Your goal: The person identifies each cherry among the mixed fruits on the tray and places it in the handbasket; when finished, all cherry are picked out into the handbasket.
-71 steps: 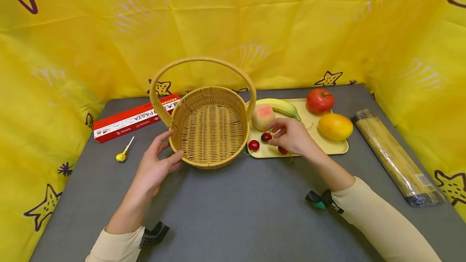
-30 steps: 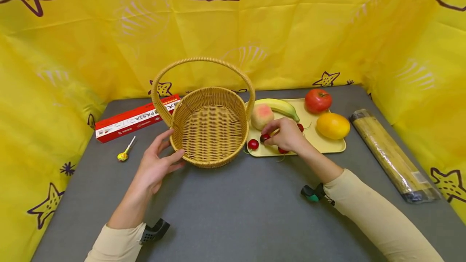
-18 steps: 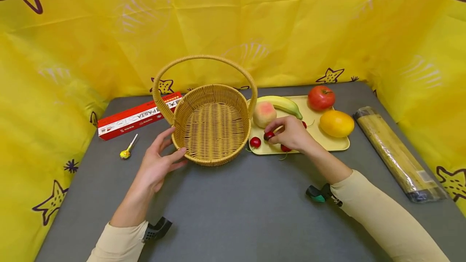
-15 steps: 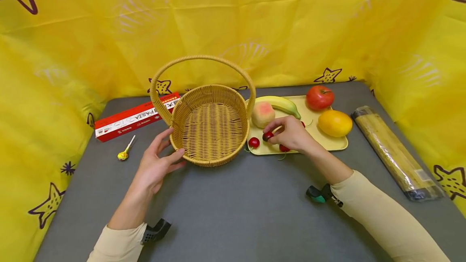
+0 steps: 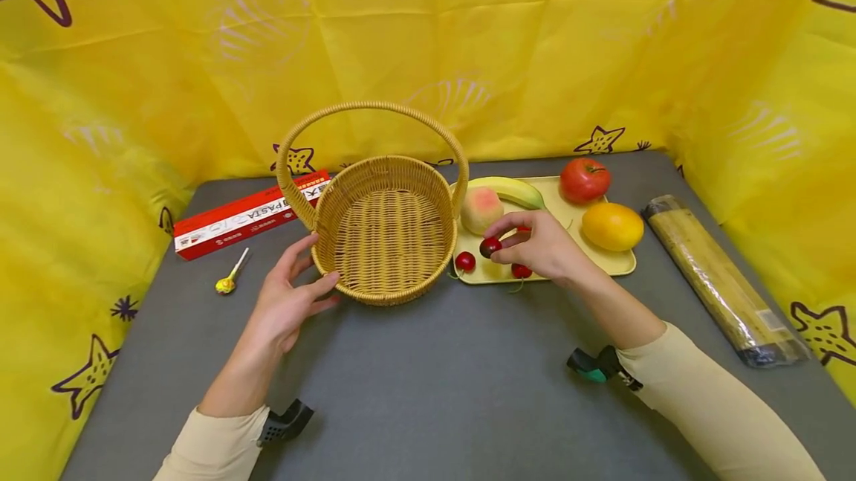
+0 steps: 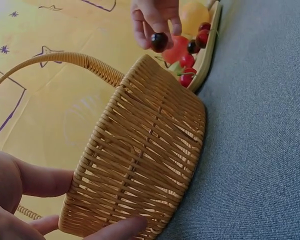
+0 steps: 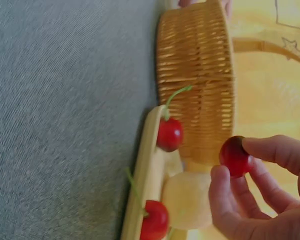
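Observation:
My right hand (image 5: 545,247) pinches a dark red cherry (image 7: 235,156) between thumb and fingertips, raised above the cream tray (image 5: 611,262). On the tray's front side lie a red cherry (image 5: 465,262) and another stemmed cherry (image 5: 521,271); one more is partly hidden behind the fingers. A peach (image 5: 483,211) and a banana (image 5: 511,191) sit just behind the hand. At the left, my left hand (image 5: 287,302) rests its nearly straight thumb and fingers against the rim and outer wall of a wicker basket (image 6: 135,145). The basket's inside (image 5: 391,243) shows bare woven cane.
A tomato (image 5: 585,180) and a mango (image 5: 611,227) occupy the tray's right end. Farther right lies a wrapped bamboo roll (image 5: 725,280). Left of the basket are a red pasta box (image 5: 247,217) and a lollipop (image 5: 227,284). The basket's tall handle (image 5: 374,105) arches overhead.
My right hand has reached from over the tray to the dark cherry, pinched it and raised it slightly. The left hand stays against the basket.

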